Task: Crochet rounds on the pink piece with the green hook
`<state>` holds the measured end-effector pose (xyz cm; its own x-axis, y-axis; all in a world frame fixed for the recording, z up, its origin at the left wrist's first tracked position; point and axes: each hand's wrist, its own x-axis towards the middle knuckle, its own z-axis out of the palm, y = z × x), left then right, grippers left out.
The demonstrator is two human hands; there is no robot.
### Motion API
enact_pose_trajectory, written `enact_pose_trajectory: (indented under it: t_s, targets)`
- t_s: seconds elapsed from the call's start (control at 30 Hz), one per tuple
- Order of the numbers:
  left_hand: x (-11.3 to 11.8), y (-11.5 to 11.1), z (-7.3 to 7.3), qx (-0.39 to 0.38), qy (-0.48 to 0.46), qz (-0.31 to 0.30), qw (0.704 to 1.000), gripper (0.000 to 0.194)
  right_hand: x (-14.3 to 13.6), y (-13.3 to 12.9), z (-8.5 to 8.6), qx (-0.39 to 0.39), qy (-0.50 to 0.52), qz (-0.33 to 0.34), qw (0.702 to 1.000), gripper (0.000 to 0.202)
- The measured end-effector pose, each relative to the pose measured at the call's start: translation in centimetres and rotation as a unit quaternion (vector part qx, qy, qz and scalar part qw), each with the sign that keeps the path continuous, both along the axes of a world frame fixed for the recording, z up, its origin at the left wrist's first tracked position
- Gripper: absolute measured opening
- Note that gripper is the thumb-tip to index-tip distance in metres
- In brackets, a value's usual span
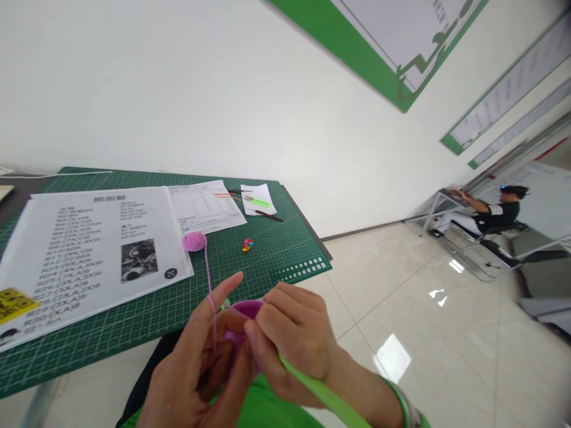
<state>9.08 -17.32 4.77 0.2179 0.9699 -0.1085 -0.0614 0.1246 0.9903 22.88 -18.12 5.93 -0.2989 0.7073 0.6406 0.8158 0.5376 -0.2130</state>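
Observation:
My left hand [200, 356] is closed around a pink-purple crochet piece [250, 308], its index finger raised. A strand of pink yarn [207, 273] runs from the yarn ball [194, 241] on the mat and passes over that finger. Pressed against the piece from the other side, my right hand [294, 333] grips a crochet hook [319, 389] with a long light-green handle. Fingers and work hide the hook's tip. A small bright-green bit [225, 304] shows at the piece's edge; its kind is unclear.
On the green cutting mat [232, 261] lie a printed pattern sheet [102, 255], a form [205, 208], a green-handled cutter [256, 201], thin dark tools [269, 215] and small coloured clips [247, 244]. A white wall stands behind; another person [486, 211] sits far right.

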Motion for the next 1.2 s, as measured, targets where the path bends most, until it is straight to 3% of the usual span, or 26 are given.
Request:
enact_pose_trajectory:
  t_s: [0.07,0.13,0.27,0.4,0.6,0.8,1.2]
  targets:
    - [0.3,0.0,0.1,-0.005,-0.013,0.027,1.000,0.061,-0.7,1.0,-2.1,0.090,0.071,-0.028,0.993,0.031]
    - [0.4,0.2,0.2,-0.027,-0.045,0.028,0.998,0.061,-1.4,1.7,-4.1,0.205,0.156,-0.044,0.965,0.029]
    - [0.1,0.9,0.1,-0.108,-0.153,-0.034,0.982,0.063,-2.1,2.2,-5.8,0.285,0.242,-0.024,0.927,0.029]
    - [-0.7,1.6,-0.4,-0.187,-0.210,-0.086,0.956,0.063,-1.5,1.3,-5.1,0.254,0.239,0.020,0.937,0.029]
    - [-1.3,1.9,-1.1,-0.233,-0.255,-0.116,0.931,0.064,-0.1,-0.2,-2.6,0.169,0.212,0.070,0.960,0.031]
    - [-1.5,1.8,-1.2,-0.212,-0.245,-0.125,0.938,0.063,0.6,-1.0,-0.7,0.094,0.203,0.086,0.971,0.037]
    - [-1.2,1.3,-0.9,-0.217,-0.240,-0.133,0.937,0.058,1.0,-1.5,0.1,0.013,0.296,0.129,0.946,0.036]
